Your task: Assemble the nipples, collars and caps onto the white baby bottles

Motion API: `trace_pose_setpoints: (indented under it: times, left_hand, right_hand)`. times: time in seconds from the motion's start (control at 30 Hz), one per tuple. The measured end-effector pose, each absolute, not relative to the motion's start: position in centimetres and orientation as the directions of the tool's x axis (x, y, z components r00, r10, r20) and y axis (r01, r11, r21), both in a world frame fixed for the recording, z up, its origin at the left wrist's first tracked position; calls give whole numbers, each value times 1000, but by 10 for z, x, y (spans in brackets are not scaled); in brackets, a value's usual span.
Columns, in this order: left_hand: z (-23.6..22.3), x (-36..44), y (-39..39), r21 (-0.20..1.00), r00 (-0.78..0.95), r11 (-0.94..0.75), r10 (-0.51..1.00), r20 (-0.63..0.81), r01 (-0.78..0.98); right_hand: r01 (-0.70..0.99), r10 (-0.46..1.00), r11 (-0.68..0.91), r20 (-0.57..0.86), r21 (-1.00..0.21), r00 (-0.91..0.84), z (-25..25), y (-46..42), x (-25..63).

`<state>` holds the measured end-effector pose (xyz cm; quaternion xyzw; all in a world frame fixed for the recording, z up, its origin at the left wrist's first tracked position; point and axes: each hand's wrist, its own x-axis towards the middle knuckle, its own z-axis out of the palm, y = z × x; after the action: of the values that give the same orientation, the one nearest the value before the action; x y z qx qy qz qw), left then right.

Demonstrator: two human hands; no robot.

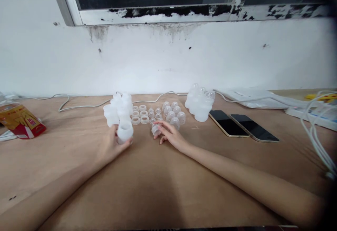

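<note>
A small translucent white bottle body (124, 131) is held upright in the left hand (112, 146), whose grip is wrapped round its near side while its base rests on the counter (158, 182), a little left of the middle. A small clear teat (156, 129) lies on its side under the fingertips of the right hand (172, 136); the grip there is narrow and pinched lightly on the piece, though it cannot be told whether it is lifted off the surface. For the pick-up to go well, the teat would best be taken by its rim and turned upright, with the bottle body kept steady against the counter. Toward the far edge, more bottle bodies (118, 110) are clustered, then white rings (140, 114) laid in rows, clear teats (154, 112) and domed caps (174, 113); no contents can be seen in any of them. Assembled bottles (200, 101) are grouped further right, beside two phones (243, 126) lying face up. A red and yellow carton (19, 120) is seen at the left edge, and white cables (318, 136) at the right.
</note>
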<state>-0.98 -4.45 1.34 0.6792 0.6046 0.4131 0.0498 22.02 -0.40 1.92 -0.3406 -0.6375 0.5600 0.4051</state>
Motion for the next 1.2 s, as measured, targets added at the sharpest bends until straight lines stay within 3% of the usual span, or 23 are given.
trace_pose_setpoints:
  times: [0.17,0.57,1.0,1.2]
  left_hand:
    - [22,29,-26,550,75,-329,899,432,768]
    - [23,36,-17,622,80,-339,911,405,706]
    - [23,34,-16,596,122,-377,898,423,709]
    - [28,35,-20,475,286,-533,820,497,700]
  right_hand:
    - [-178,907,25,97,-984,-409,20,-7,222]
    - [-324,900,-86,66,-942,-432,22,-9,225]
    - [-291,896,-25,107,-956,-430,21,-10,225]
    - [-262,923,173,249,-949,-294,19,-8,227]
